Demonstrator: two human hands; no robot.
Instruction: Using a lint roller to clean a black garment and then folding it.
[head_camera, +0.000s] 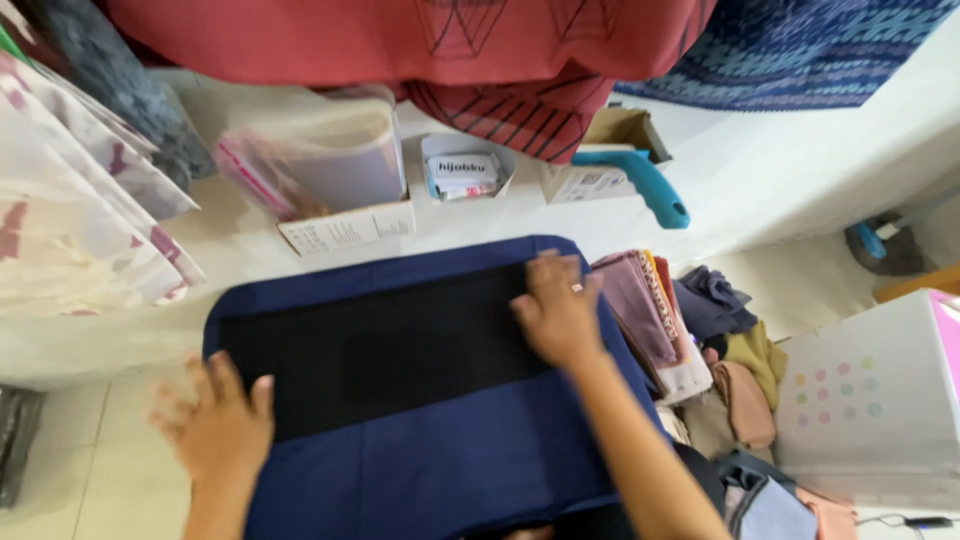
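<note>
Head view: a black cloth lies flat across a navy padded board at the centre; the right hand, fingers spread and flat, presses the cloth's 3 o'clock end, gripping nothing; the left hand, blurred, fingers splayed open, rests at the cloth's 8 o'clock corner, empty. A stack of folded fabrics sits just beside the board at 3 o'clock; a teal-handled tool lies on a small carton at 1 o'clock; a paper roll in a box stands at 11 o'clock. Smoothing goes best, I judge, with palms flat, stroking outward from the middle; edges kept parallel to the board.
</note>
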